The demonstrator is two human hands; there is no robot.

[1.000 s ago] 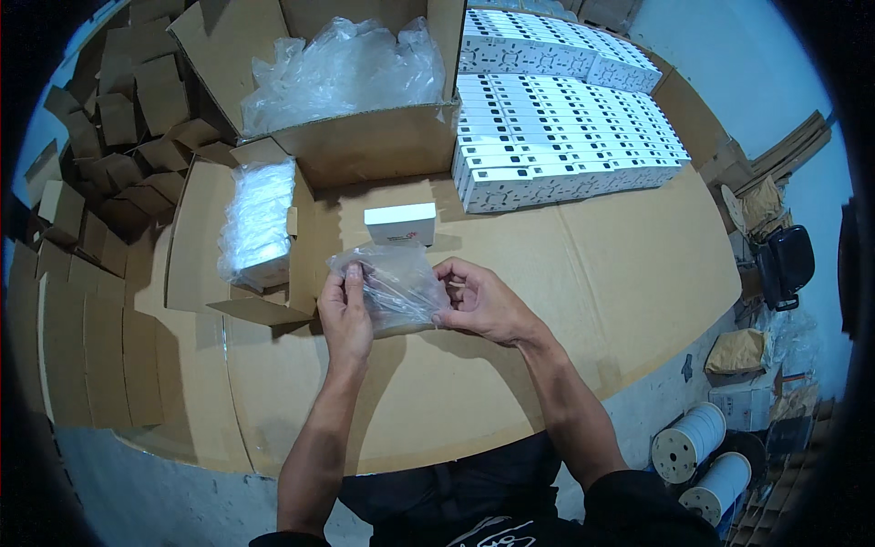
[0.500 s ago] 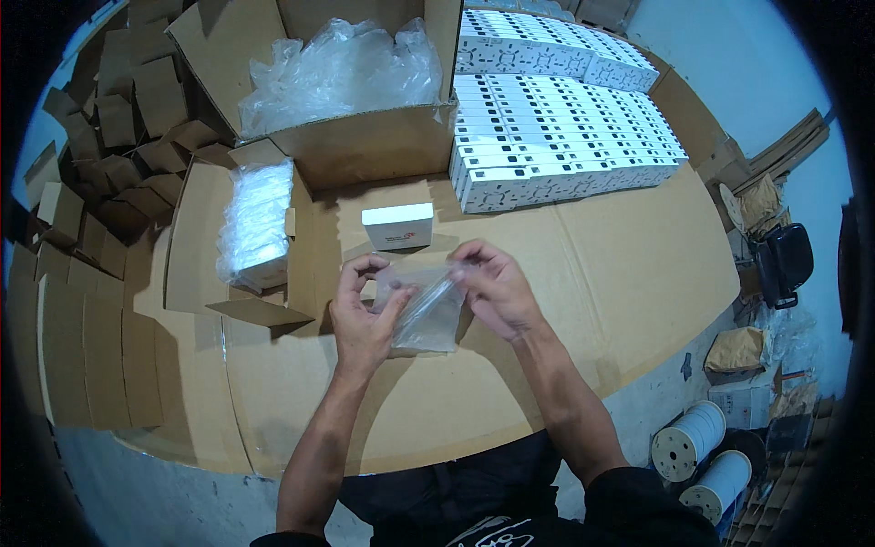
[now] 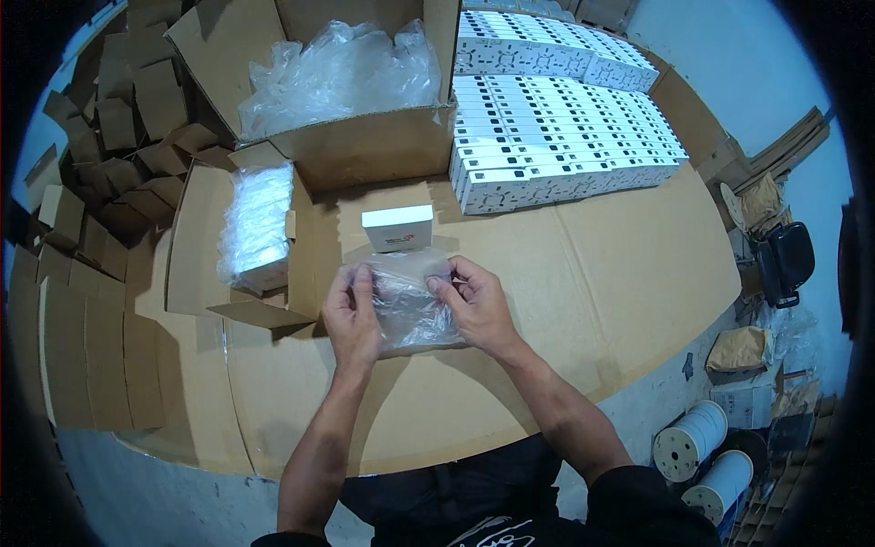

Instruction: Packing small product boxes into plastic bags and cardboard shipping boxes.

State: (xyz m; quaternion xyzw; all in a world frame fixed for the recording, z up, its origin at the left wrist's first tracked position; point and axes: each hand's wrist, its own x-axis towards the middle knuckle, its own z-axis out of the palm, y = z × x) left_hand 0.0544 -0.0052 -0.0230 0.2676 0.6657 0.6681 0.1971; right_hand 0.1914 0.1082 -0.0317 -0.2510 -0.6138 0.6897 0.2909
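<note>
A clear plastic bag (image 3: 412, 314) is stretched flat between my two hands, low over the cardboard-covered table. My left hand (image 3: 354, 310) pinches its left upper edge, thumb on top. At the right upper edge, my right hand (image 3: 474, 301) grips the film between thumb and curled fingers. Just beyond the bag stands a small white box (image 3: 398, 228) with a red mark on its front; the bag's far edge reaches its base. To the left, an open carton (image 3: 305, 283) holds a row of white boxes wrapped in clear plastic (image 3: 257, 223).
Behind, a large open carton (image 3: 365, 146) is heaped with clear plastic bags (image 3: 342, 73). Stacked white boxes (image 3: 565, 137) fill the back right. Folded brown cartons (image 3: 100, 356) crowd the left side. Cable spools (image 3: 690, 439) sit on the floor at right.
The bag went from gathered and creased to spread wide and flat. My right hand moved left and slightly down; my left hand turned, its thumb now pointing forward. The white box stayed put.
</note>
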